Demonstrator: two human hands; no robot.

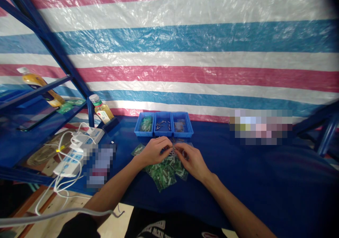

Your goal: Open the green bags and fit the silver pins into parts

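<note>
My left hand (156, 151) and my right hand (193, 161) meet fingertip to fingertip above a pile of small green plastic packets (160, 176). Both are closed in a pinch. Whatever sits between the fingertips is too small to make out. Pale slim pieces show inside the packets, which lie on the blue table under and around my hands. Just beyond my fingers stand three blue bins: the left bin (144, 133) has green packets in it, the middle bin (162, 133) small metal pins, and the right bin (182, 134) small clear bags.
At the left lie a white power strip (67, 163) with tangled white cables and a blurred phone-like object (100, 165). A drink bottle (102, 110) stands behind them; another bottle (43, 87) leans on the side shelf. A blurred object (261, 126) lies back right. Striped sheeting (185, 40) hangs behind.
</note>
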